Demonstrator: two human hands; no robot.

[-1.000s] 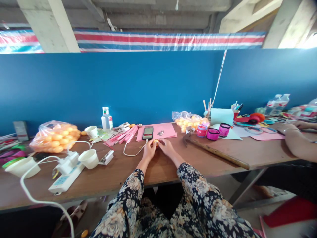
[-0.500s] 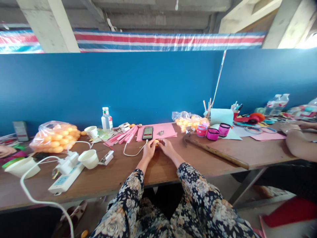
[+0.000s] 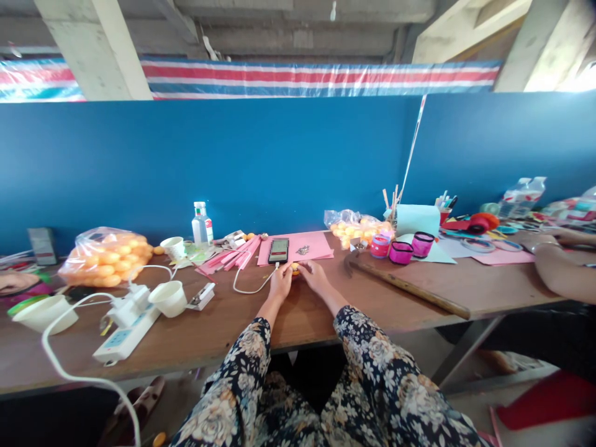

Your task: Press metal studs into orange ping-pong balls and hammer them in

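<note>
Between my two hands, above the brown table (image 3: 298,316), is a small orange ball (image 3: 295,268), partly covered by my fingers. My left hand (image 3: 280,283) has its fingers closed on the left side of the ball. From the other side, the fingertips of my right hand (image 3: 315,277) pinch it. Just past my fingers lies a phone (image 3: 278,249) with a white cable plugged into its near end. Beside it, a little pile of small metal pieces (image 3: 303,249) rests on pink paper (image 3: 321,244).
Left stand a bag of orange balls (image 3: 105,259), white cups (image 3: 168,299) and a power strip (image 3: 123,338). Pink paper strips (image 3: 230,256) lie behind. To the right are a second bag (image 3: 356,228), a wooden-handled hammer (image 3: 410,287), purple tape rolls (image 3: 423,244) and another person's arm (image 3: 556,273).
My hands stay almost in the same place around the orange ball, with the fingers shifting slightly on it. The whole view has moved a few pixels.
</note>
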